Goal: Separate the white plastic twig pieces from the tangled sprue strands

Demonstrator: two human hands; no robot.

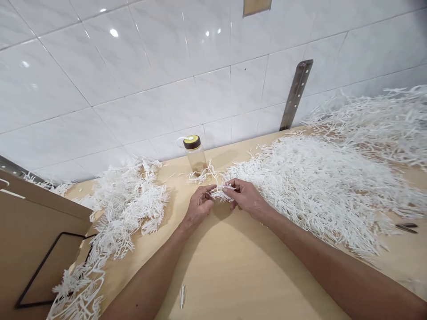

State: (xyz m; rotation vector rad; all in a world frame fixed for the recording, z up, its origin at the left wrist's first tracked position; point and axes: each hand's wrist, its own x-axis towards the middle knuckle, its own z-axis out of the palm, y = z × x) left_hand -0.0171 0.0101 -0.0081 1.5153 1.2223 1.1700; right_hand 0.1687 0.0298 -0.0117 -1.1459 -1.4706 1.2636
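Note:
My left hand point(199, 205) and my right hand point(247, 196) meet over the middle of the table. Between them is a small bunch of thin white branched plastic sprigs point(220, 194), pinched at its right side by my right thumb and fingers. The left fingertips close on the bunch's left end. White looped strands point(201, 177) rise and lie just behind the bunch, at the foot of a clear bottle point(196, 158) with a yellow and dark lid. A single loose sprig point(182, 296) lies near the front of the table.
A large heap of white sprigs point(316, 191) spreads over the right side; tangled bunches point(133, 202) lie on the left. A cardboard box point(36, 240) stands at far left. A small dark tool point(407, 228) lies far right. Behind is a tiled wall point(160, 106) with a metal bracket point(296, 95).

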